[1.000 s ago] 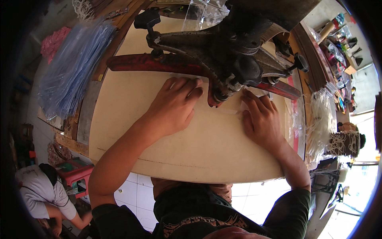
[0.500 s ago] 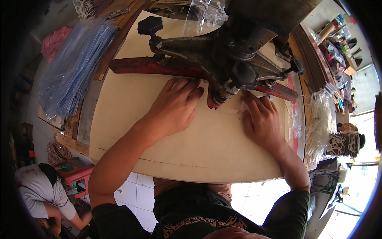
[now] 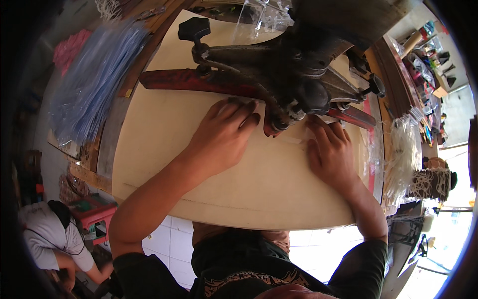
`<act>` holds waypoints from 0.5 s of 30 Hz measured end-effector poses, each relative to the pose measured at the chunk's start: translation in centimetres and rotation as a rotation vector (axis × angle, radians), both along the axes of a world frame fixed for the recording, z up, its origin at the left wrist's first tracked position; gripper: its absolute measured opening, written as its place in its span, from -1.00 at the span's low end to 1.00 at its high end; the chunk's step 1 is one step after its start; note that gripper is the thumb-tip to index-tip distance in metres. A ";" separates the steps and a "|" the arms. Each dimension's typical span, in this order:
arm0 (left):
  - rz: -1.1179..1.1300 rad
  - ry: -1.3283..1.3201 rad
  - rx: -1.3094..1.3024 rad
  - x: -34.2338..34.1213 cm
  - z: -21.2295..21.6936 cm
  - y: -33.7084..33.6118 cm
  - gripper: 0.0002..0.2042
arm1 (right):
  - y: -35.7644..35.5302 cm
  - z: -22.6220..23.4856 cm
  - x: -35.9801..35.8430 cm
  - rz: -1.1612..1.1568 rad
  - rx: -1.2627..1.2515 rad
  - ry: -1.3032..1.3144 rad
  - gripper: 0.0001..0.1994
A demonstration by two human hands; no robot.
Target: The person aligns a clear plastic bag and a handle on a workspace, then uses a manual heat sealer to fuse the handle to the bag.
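A dark metal press head [image 3: 308, 70] with black knobs hangs over a large cream board [image 3: 239, 169]. Long red bars [image 3: 199, 82] are fixed beneath its arms. My left hand [image 3: 224, 134] rests on the board just in front of the left bar, fingers bent and drawn together; what lies under their tips is hidden. My right hand [image 3: 332, 154] sits right of the press centre, its fingers curled at the edge of a thin, see-through plastic sheet [image 3: 293, 135]. That sheet lies on the board, partly covered by the press, and its outline is faint.
A stack of bluish clear plastic sleeves [image 3: 94, 84] lies to the left, with a pink bundle [image 3: 70, 52] behind it. At the right hang whitish plastic strips [image 3: 401, 159]. Another person [image 3: 52, 234] bends down at lower left beside a red stool [image 3: 94, 212].
The press and board have shifted slightly to the right in view. My left hand has edged right and flattened a little; my right hand stays almost in place.
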State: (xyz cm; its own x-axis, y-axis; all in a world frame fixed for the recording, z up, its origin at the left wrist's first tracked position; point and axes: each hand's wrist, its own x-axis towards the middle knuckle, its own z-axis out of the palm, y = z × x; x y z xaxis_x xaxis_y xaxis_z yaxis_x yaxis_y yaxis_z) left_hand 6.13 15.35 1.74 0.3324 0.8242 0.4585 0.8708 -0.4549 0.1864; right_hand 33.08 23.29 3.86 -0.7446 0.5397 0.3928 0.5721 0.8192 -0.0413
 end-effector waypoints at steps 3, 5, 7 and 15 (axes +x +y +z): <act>0.005 -0.011 -0.001 0.0 -0.1 0.1 -0.57 | -0.1 -0.1 -0.2 0.000 -0.011 -0.004 -0.63; 0.013 -0.011 -0.006 0.0 -0.2 0.1 -0.56 | -0.2 0.0 -0.3 -0.005 -0.021 -0.017 -0.62; 0.023 0.001 -0.010 0.0 -0.3 0.2 -0.55 | 0.0 0.0 -0.3 -0.002 -0.005 -0.027 -0.61; 0.034 -0.116 -0.009 -0.1 -1.2 0.0 -0.58 | -0.4 -0.1 -1.0 -0.011 -0.013 -0.043 -0.64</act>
State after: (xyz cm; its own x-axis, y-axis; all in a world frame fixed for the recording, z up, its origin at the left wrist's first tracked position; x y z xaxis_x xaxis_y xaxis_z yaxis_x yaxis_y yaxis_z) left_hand 6.04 15.37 0.56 0.2493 0.8382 0.4850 0.8582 -0.4233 0.2904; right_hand 32.07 22.86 3.78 -0.7547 0.5529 0.3532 0.5824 0.8124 -0.0273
